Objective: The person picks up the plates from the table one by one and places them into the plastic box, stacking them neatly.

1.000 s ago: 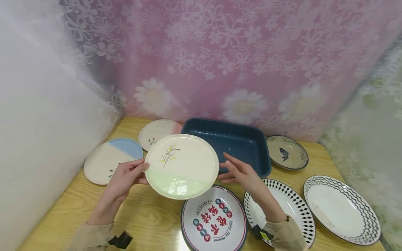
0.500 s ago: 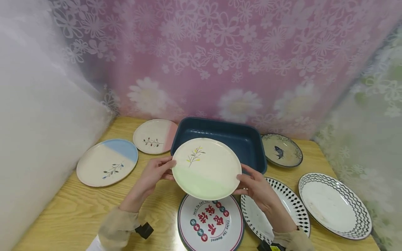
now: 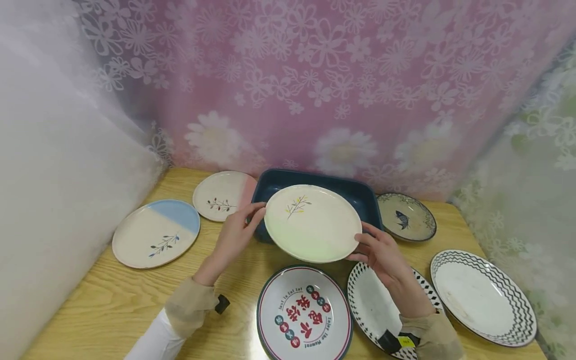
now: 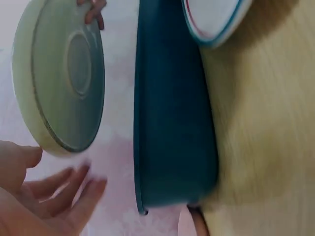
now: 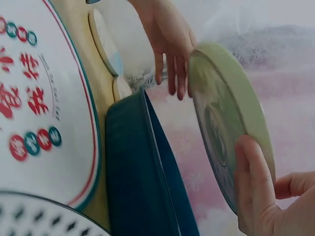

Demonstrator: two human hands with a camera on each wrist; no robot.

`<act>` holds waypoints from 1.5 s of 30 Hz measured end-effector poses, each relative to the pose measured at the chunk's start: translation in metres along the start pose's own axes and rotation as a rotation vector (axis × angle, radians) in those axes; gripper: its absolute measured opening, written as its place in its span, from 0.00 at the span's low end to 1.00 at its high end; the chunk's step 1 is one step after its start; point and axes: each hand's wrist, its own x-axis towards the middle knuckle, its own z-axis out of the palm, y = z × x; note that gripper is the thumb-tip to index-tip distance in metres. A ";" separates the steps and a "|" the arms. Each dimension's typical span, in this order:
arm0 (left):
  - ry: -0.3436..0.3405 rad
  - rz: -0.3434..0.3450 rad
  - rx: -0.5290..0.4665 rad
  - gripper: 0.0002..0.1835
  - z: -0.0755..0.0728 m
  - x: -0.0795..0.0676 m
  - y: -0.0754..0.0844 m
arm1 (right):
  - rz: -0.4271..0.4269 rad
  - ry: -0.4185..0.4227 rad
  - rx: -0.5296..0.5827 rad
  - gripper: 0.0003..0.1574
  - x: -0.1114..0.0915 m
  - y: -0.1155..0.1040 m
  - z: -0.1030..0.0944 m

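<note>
A cream and pale green plate (image 3: 313,223) with a yellow-leaved twig hangs raised over the front of a dark blue rectangular basin (image 3: 360,200). My right hand (image 3: 382,252) grips its right rim, thumb on top and fingers beneath. At the opposite rim is my left hand (image 3: 240,232), its fingers loosely extended. In the left wrist view the left hand's fingers (image 4: 74,196) lie spread below the plate's edge, not curled round it. The plate's underside (image 5: 221,128) with its foot ring shows in the right wrist view.
At left lie a blue-and-cream plate (image 3: 155,234) and a pink-and-cream plate (image 3: 220,192). In front is a white plate (image 3: 297,290) with red characters. To the right are a diamond-rimmed plate (image 3: 366,305), a wavy-rimmed oval plate (image 3: 481,295) and a fish-patterned dish (image 3: 416,217).
The plate has moved right and then up over the basin. My right hand took hold of its right rim, while my left hand's fingers have loosened from the left rim.
</note>
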 end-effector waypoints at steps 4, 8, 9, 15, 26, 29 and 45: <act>0.000 0.045 0.136 0.34 -0.001 0.017 -0.009 | 0.019 0.046 0.028 0.36 0.018 -0.008 -0.005; -0.158 -0.031 0.209 0.54 0.005 0.028 -0.023 | 0.048 0.071 0.045 0.36 0.038 -0.011 -0.010; -0.200 -0.055 0.219 0.59 0.007 0.030 -0.027 | 0.057 0.075 0.046 0.36 0.043 -0.011 -0.010; -0.300 -0.159 0.215 0.70 0.017 0.035 -0.040 | 0.089 0.087 0.022 0.37 0.069 -0.005 -0.007; -0.305 -0.170 0.215 0.70 0.018 0.034 -0.039 | 0.140 0.123 0.007 0.38 0.098 0.022 0.003; -0.305 -0.176 0.209 0.70 0.018 0.033 -0.038 | 0.143 0.110 0.000 0.39 0.102 0.027 0.005; -0.288 -0.192 0.228 0.69 0.013 0.030 -0.041 | 0.162 -0.064 -0.321 0.26 0.122 0.050 0.017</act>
